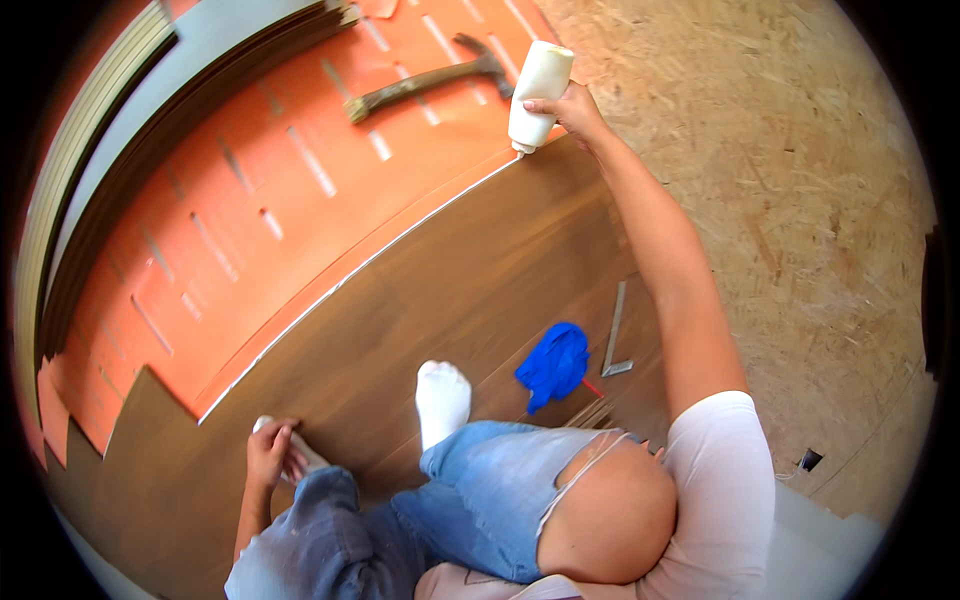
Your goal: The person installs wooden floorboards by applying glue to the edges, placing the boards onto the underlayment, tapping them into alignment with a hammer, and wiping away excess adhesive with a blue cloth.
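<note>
My right hand (572,113) grips a white squeeze bottle (541,85), held nozzle down at the upper right end of a white line of glue (360,268). The line runs along the edge of the brown plank flooring (400,310), beside orange slotted underlay (250,200). My left hand (275,450) has its fingers curled by my left socked foot (261,425) at the lower left; what it grips, if anything, is hidden. My other socked foot (443,400) rests on the planks.
A hammer (425,85) lies on the underlay. Stacked planks (90,130) are at the upper left. A blue cloth (552,365) and a metal square (616,340) lie on the flooring. Bare chipboard (790,220) spans the right, with a small dark hole (811,460).
</note>
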`<state>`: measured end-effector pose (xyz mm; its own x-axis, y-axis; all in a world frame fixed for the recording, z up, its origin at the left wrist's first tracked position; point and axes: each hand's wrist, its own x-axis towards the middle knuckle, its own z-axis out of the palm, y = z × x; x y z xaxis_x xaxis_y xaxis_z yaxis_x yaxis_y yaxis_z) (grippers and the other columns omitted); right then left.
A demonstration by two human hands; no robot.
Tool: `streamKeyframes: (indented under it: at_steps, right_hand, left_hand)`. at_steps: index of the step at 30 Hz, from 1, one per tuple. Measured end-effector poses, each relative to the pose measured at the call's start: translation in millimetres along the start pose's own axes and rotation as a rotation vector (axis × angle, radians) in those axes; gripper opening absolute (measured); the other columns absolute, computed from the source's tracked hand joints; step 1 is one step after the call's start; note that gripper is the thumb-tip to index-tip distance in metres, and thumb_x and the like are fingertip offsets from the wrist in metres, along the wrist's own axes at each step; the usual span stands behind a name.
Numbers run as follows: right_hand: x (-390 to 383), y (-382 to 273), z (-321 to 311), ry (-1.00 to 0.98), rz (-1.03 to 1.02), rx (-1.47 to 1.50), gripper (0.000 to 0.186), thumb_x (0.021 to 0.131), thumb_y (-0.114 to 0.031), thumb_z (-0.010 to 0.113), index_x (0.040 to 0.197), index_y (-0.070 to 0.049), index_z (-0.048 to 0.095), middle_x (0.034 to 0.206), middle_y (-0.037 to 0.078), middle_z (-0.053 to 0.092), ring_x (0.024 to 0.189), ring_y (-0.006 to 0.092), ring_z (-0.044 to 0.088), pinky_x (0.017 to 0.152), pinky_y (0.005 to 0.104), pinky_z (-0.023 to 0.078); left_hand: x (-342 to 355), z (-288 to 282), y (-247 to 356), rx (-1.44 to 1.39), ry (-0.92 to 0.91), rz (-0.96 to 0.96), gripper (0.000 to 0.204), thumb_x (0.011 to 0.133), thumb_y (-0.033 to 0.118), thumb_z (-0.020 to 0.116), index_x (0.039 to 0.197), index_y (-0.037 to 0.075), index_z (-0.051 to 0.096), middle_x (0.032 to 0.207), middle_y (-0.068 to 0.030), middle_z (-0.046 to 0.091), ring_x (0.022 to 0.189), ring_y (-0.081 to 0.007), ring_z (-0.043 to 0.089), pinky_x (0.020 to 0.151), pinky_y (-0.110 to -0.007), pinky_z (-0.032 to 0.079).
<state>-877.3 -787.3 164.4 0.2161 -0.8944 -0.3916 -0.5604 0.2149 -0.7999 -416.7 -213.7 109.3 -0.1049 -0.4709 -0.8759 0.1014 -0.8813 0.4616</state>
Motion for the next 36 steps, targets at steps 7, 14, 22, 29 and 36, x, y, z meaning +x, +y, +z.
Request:
streamKeyframes:
  at_steps: [7, 14, 22, 29, 36]
  right_hand:
    - [47, 22, -72, 0.134, -0.071, -0.314, 0.054, 0.077, -0.014, 0.086, 0.124, 0.002, 0.066, 0.109, 0.012, 0.075, 0.107, 0.0234, 0.069, 0.095, 0.0405, 0.054]
    - [-6, 35, -45, 0.283, -0.374, -0.420, 0.056, 0.083, -0.010, 0.077, 0.135, -0.001, 0.058, 0.125, 0.017, 0.067, 0.116, 0.0298, 0.064, 0.099, 0.0414, 0.051]
    - [-215, 58, 3, 0.012, -0.064, -0.814, 0.074, 0.070, 0.001, 0.075, 0.138, -0.007, 0.046, 0.124, 0.027, 0.060, 0.113, 0.0500, 0.058, 0.096, 0.0547, 0.049]
    - [-281, 104, -15, 0.017, -0.070, -0.881, 0.075, 0.067, 0.002, 0.074, 0.137, -0.004, 0.048, 0.126, 0.023, 0.057, 0.119, 0.0466, 0.054, 0.102, 0.0500, 0.047]
    - [-299, 125, -21, -0.021, -0.017, -0.883, 0.072, 0.069, 0.004, 0.070, 0.138, -0.003, 0.049, 0.129, 0.021, 0.056, 0.123, 0.0455, 0.053, 0.105, 0.0485, 0.046]
  left_hand:
    - [-5, 5, 4, -0.031, 0.029, -0.023, 0.033, 0.109, 0.023, 0.049, 0.122, -0.003, 0.064, 0.062, -0.0179, 0.068, 0.036, -0.0203, 0.059, 0.032, -0.029, 0.044]
    - [1, 6, 17, 0.129, 0.066, 0.032, 0.032, 0.109, 0.025, 0.051, 0.118, 0.001, 0.071, 0.066, -0.0090, 0.070, 0.048, -0.0153, 0.065, 0.042, -0.029, 0.050]
    - [-11, -6, 22, 0.098, -0.120, -0.037, 0.038, 0.110, 0.027, 0.047, 0.138, 0.005, 0.060, 0.077, -0.0118, 0.075, 0.052, -0.0168, 0.068, 0.045, -0.030, 0.056]
    - [-4, -11, 22, 0.059, -0.251, -0.037, 0.041, 0.110, 0.026, 0.048, 0.144, 0.003, 0.055, 0.087, -0.0144, 0.076, 0.061, -0.0200, 0.072, 0.051, -0.031, 0.059]
    - [-3, -13, 11, 0.042, -0.268, 0.031, 0.041, 0.108, 0.029, 0.051, 0.138, 0.001, 0.058, 0.091, -0.0145, 0.077, 0.061, -0.0184, 0.072, 0.055, -0.030, 0.059]
